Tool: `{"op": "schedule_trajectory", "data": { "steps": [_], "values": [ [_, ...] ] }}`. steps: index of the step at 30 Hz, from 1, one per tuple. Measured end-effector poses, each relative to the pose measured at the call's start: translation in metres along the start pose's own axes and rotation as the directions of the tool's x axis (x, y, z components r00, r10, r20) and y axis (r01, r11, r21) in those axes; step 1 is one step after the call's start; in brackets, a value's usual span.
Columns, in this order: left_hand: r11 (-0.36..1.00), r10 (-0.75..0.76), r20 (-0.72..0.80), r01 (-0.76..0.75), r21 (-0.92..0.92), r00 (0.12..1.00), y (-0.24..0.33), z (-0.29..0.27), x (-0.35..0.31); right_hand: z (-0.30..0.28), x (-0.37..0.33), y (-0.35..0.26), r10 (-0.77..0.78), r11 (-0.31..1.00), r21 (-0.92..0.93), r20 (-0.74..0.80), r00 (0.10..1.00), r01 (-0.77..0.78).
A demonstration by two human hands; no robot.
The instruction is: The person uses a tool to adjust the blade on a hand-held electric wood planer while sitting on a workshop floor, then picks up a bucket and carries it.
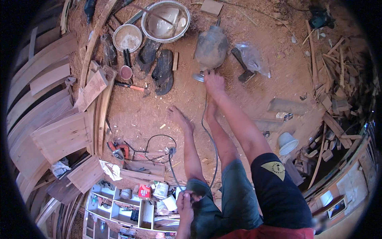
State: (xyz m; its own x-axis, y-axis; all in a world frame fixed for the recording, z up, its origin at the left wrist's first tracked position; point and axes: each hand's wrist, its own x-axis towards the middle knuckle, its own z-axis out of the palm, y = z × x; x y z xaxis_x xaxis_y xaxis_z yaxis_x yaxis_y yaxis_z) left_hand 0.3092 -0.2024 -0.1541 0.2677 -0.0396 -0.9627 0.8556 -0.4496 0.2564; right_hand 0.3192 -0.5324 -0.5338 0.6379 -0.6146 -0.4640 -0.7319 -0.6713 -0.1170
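My right hand (215, 84) reaches forward, its fingers closed at a shiny silver round piece (198, 77). That piece sits just below a dusty grey, jug-shaped object (211, 49) with a narrow stem at its far end. Most of what the fingers grip is hidden. A dark cable (204, 121) runs from near this hand back toward my legs. Down by my left thigh, my left hand (185, 208) is closed around a grey cord (174, 172). The cord leads up to a small dark connector (172, 151) on the ground, beside a loop of black cable (153, 137).
A hammer (243, 65) and clear plastic bag (252, 57) lie right of the grey object. Sandals (164, 72), a basin (166, 22) and a bucket (127, 38) are at far left. Boards (61, 133), wood scraps (338, 99) and a compartmented cabinet (147, 215) border the dusty ground.
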Motion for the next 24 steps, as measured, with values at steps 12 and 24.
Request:
{"op": "schedule_trajectory", "data": {
  "steps": [12,24],
  "values": [
    [0.571,0.033,0.655,-0.552,0.608,0.755,0.035,0.212,-0.010,-0.282,-0.207,0.070,-0.511,-0.206,0.320,0.771,0.380,-0.925],
    [0.687,0.172,0.743,-0.619,0.380,0.647,0.150,0.262,0.025,-0.651,0.017,0.215,0.311,0.681,0.706,-0.519,0.796,0.195]
  ]
}}
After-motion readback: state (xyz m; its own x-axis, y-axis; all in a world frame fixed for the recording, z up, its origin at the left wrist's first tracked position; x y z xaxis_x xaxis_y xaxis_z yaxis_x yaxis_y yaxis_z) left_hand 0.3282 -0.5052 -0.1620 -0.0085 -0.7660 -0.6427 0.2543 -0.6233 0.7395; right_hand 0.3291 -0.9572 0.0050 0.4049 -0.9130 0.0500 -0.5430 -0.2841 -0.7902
